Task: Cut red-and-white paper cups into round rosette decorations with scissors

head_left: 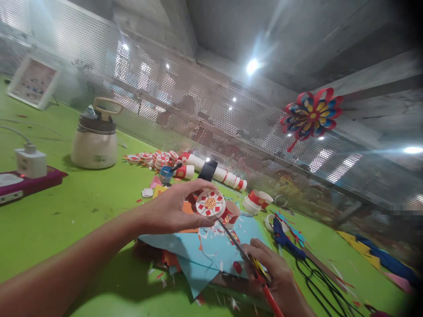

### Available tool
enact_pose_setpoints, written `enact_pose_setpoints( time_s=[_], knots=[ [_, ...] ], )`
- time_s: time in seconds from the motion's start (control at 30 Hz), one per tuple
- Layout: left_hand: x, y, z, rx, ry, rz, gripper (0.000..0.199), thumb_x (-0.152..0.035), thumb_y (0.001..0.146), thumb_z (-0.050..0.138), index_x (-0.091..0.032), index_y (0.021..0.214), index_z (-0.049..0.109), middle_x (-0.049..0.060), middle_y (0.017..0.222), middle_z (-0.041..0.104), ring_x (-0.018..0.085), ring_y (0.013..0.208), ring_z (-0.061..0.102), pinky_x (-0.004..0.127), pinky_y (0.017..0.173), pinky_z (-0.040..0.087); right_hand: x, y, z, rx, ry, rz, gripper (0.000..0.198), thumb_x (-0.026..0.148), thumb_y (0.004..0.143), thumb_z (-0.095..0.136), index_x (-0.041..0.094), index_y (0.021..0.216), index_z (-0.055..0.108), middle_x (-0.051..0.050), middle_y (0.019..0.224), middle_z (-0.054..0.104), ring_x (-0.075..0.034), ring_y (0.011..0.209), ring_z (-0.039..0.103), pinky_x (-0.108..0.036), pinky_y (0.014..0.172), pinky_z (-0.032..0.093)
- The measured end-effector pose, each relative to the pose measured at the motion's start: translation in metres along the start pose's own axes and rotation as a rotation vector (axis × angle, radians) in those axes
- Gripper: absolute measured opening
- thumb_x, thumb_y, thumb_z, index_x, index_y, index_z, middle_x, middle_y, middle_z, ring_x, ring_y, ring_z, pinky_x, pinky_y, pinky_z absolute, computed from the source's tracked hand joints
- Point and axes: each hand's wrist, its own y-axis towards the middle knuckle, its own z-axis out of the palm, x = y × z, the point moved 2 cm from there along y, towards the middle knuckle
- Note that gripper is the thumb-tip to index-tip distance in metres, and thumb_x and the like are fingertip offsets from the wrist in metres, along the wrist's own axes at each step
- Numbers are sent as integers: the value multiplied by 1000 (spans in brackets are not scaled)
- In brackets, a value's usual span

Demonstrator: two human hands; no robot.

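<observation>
My left hand (pixel 175 207) grips a round white paper disc (pixel 210 204) by its edge between thumb and fingers. Red diamond shapes and an orange cut-out pattern decorate its face. In my right hand (pixel 276 273) is a pair of scissors (pixel 238 246) with red and yellow on the handles. The blades look close together, and their tip points at the disc's lower edge; whether it touches cannot be made out. Beneath both hands lie light blue paper sheets (pixel 191 253) strewn with red and white scraps. A paper ring (pixel 232 214) stands just behind the disc.
A blue glue gun (pixel 286 240) with a black cord lies at the right, beside a tape roll (pixel 270 223). Behind are a long decorated paper tube (pixel 221 174), several patterned discs (pixel 161 159) and a blue jar (pixel 165 175). A kettle (pixel 94 143) and power strip (pixel 33 185) stand left.
</observation>
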Motion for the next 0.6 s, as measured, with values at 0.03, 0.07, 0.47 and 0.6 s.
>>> enact_pose_setpoints(
  time_s=[0.03,0.07,0.47,0.6],
  knots=[
    [0,0,0,4,-3,-2,52,-41,76,69,-20,120,52,6,110,65,21,98,61,37,87,50,0,0,0,5,5,-3,36,39,76,69,24,109,71,-13,104,74,-31,98,70,-33,75,60],
    [-1,0,0,5,-5,-2,51,-41,76,69,-20,120,52,6,110,65,21,98,61,37,87,49,1,1,0,13,13,-5,36,39,76,69,23,109,71,-13,103,74,-30,97,70,-32,74,60],
    [1,0,1,-39,-46,35,48,-37,76,70,-19,117,52,6,107,64,21,96,62,40,89,50,17,15,-8,-4,94,-49,29,30,80,62,25,108,66,-10,96,72,-27,85,71,-28,61,58],
    [2,-1,3,-42,-66,48,49,-36,80,66,-19,123,49,7,111,64,20,96,63,39,88,52,18,19,-8,32,179,-34,29,30,80,62,26,109,64,-7,85,70,-24,74,69,-26,57,56]
  ],
)
